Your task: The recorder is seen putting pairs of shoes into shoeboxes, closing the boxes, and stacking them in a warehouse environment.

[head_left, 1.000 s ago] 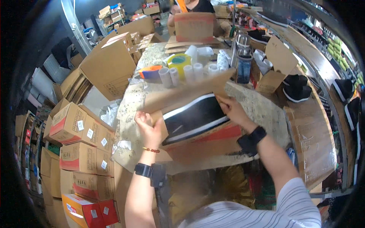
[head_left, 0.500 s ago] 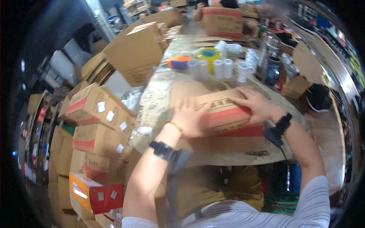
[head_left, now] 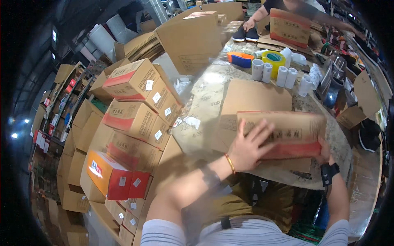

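Observation:
A brown cardboard box [head_left: 291, 126] with a red lower band stands at the near side of the table, its printed side facing me. My left hand [head_left: 249, 145] is at the box's left part, fingers spread and slightly blurred; whether its palm presses on the card is hard to tell. Round the lower right corner of the box, my right hand [head_left: 323, 151] grips it, with some fingers hidden behind. A flat piece of brown cardboard [head_left: 256, 96] lies on the table behind and under the box.
Stacked brown and red boxes [head_left: 131, 115] and an orange-red box [head_left: 108, 174] rise at my left. Farther along the table are white rolls [head_left: 282, 76], a yellow tape roll [head_left: 273, 61] and an orange-blue tape dispenser [head_left: 241, 60]. Across it, another person's hand [head_left: 249, 24] touches dark shoes [head_left: 245, 34].
The box's printed side now faces me more fully. My right hand has gone from its top to its lower right corner. The view has swung left, and the other person's shoes now show.

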Motion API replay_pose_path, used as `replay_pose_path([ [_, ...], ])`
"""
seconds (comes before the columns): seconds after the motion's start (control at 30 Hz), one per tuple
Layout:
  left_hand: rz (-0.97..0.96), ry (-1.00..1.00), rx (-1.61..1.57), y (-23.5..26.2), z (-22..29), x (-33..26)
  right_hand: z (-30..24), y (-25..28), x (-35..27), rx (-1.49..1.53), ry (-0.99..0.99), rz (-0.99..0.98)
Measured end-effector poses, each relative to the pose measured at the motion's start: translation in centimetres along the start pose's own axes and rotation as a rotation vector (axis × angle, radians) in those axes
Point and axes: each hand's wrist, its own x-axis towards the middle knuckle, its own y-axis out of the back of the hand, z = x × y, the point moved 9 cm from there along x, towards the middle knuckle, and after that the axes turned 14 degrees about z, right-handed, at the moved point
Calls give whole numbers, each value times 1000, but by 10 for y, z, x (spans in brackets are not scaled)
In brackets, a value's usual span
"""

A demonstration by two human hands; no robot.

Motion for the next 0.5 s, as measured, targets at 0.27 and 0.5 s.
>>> replay_pose_path([
  [0.27,975,1025,-928,30,-47,-112,22,-128,-89,388,-150,-472],
  [0.5,1214,1320,-903,119,-62,-141,62,-309,-175,130,114,-705],
])
